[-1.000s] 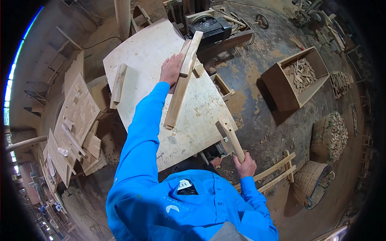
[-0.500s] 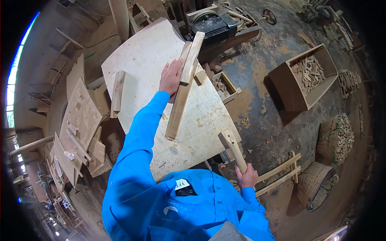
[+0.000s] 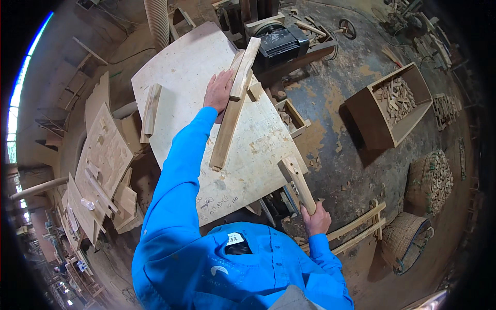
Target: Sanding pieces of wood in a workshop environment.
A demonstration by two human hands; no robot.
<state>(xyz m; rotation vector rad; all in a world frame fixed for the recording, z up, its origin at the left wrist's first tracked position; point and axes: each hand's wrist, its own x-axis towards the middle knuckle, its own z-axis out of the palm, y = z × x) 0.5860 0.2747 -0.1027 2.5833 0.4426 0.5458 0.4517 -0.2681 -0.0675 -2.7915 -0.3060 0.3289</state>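
My left hand (image 3: 219,92) lies with fingers stretched out on a pale worktable (image 3: 181,98), against the side of a wooden assembly. That assembly is a long wooden strip (image 3: 228,132) with a thicker, slightly curved wooden piece (image 3: 246,67) over its far end. A small wood block (image 3: 254,91) sits against its right side. At the near right corner of the table, my right hand (image 3: 316,219) is closed around the lower end of a wooden bar (image 3: 301,184). Two dark holes show near the bar's far end, which is over the table's edge.
A short pair of strips (image 3: 151,111) lies at the table's left. Beyond the table stands a black motor (image 3: 281,44). Rightward on the floor are a wooden box (image 3: 367,116) of offcuts, woven baskets (image 3: 403,240) and a wooden frame (image 3: 356,227). Boards (image 3: 103,155) lean at left.
The bar in my right hand has shifted slightly away from me and left, with the hand. My left hand keeps its place against the wooden assembly. The view has shifted a little.
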